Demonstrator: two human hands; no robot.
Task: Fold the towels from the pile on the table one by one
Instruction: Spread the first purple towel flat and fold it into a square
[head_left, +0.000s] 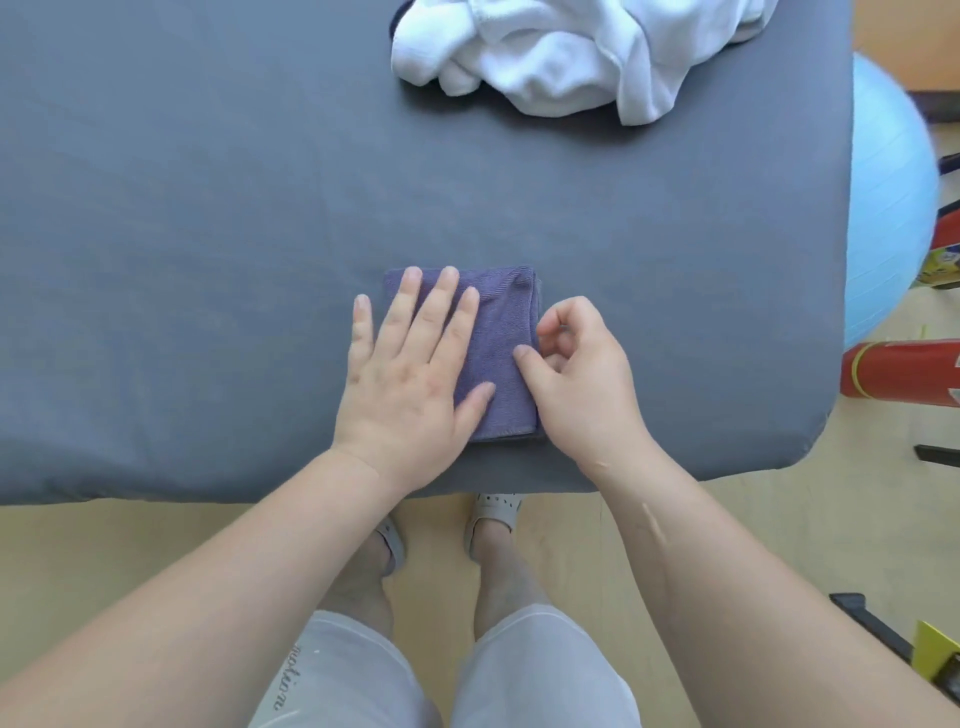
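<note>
- While pinned under the left hand (410, 384), folded purple towel (501, 322) flat on the grey padded bench (208, 208), straight ahead of the body and close to the near edge.
- Left hand: palm down, fingers straight and spread, covering the towel's left half; little finger off the cloth, on bare bench.
- Right hand (587, 384): at the towel's right edge, thumb tip on the cloth, other fingers curled above that edge; not determinable whether any layer is pinched.
- Hands side by side and close together, parted only by a strip of exposed towel.
- Towel outline nearly square, slightly longer along the near-far line; stacked layers showing at the right and near edges. Judged folded or almost so, under final smoothing.
- Pile of white towels (561, 57): crumpled, at the far end of the bench, ahead and to the right, well apart from both hands. Right hand the nearer, hence the likelier to reach for the next towel.
- Open room: broad bare bench to the left, and more between purple towel and pile; probably enough for setting the folded piece aside and spreading another.
- Edges: near edge just behind both wrists, so any slide toward the body risks overhang. Right edge of the bench a moderate way off the right hand.
- Beyond the right edge, off the bench: pale blue exercise ball (893, 218) and red cylinder (898, 376), judged clear of any reach to the pile.
</note>
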